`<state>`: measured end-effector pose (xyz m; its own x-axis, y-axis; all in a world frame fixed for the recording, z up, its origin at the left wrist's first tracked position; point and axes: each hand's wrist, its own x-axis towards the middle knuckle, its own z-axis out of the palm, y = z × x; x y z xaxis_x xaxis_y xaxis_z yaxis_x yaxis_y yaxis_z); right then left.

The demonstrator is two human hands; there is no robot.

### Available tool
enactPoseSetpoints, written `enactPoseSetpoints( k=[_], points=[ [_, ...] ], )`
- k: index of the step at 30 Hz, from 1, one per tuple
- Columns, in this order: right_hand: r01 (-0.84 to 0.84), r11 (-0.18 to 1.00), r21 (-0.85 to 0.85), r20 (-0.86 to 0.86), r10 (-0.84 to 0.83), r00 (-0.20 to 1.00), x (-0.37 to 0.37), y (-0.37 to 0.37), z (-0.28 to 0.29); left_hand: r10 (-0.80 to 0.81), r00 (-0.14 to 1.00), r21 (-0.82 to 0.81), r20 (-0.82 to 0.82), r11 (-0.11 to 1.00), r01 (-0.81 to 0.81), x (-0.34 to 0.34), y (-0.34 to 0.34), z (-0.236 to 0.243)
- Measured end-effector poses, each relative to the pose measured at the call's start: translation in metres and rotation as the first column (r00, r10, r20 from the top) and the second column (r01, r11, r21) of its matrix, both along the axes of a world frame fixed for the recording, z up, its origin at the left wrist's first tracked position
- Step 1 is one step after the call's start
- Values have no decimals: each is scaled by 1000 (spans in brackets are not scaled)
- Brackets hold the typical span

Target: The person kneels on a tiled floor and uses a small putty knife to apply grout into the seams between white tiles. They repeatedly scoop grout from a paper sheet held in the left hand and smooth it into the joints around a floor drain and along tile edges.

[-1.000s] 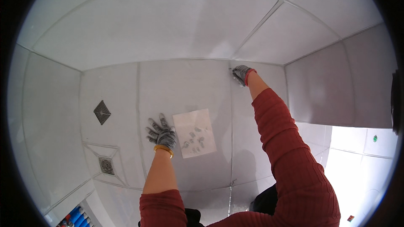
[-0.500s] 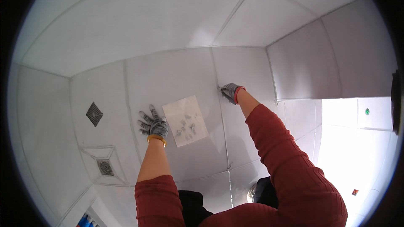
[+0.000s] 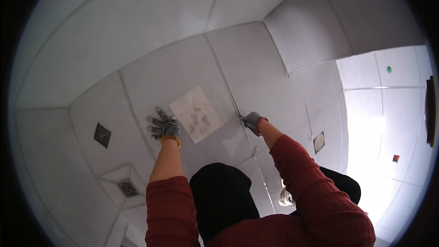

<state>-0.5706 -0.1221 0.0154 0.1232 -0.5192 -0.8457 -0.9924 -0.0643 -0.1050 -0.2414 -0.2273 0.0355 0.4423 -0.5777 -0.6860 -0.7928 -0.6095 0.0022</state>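
My left hand (image 3: 163, 124), in a grey and black glove with a yellow cuff, lies on the pale tiled floor with its fingers spread. Close to its right is a cream square sheet (image 3: 185, 105) bearing several grey smudges or bits. My right hand (image 3: 252, 122), gloved alike with a red cuff, reaches down to a dark grout line (image 3: 220, 74) right of the sheet. Its fingers are closed in a pinch with their tips at the line. Whatever they hold is too small to make out.
A dark square grate (image 3: 102, 135) and a floor drain (image 3: 128, 187) in a sunken square lie at the left. Walls meet the floor at the far side. On the right is a square cover (image 3: 318, 142). A bright tiled area (image 3: 366, 123) carries green and red stickers.
My right hand has come nearer to me along the grout line, still pinched. The view has turned and more of my black-clad leg shows. My left hand stays spread beside the sheet.
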Motion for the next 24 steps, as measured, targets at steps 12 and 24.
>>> enactPoseSetpoints(
  k=[12,24],
  points=[
    [641,766,40,281,-624,729,30,-21,61,30,995,-112,-100,993,-41,11,-2,-1],
    [-31,976,-215,233,82,969,142,-191,39,-34,999,-25,-36,999,33,4,-19,23]
  ],
)
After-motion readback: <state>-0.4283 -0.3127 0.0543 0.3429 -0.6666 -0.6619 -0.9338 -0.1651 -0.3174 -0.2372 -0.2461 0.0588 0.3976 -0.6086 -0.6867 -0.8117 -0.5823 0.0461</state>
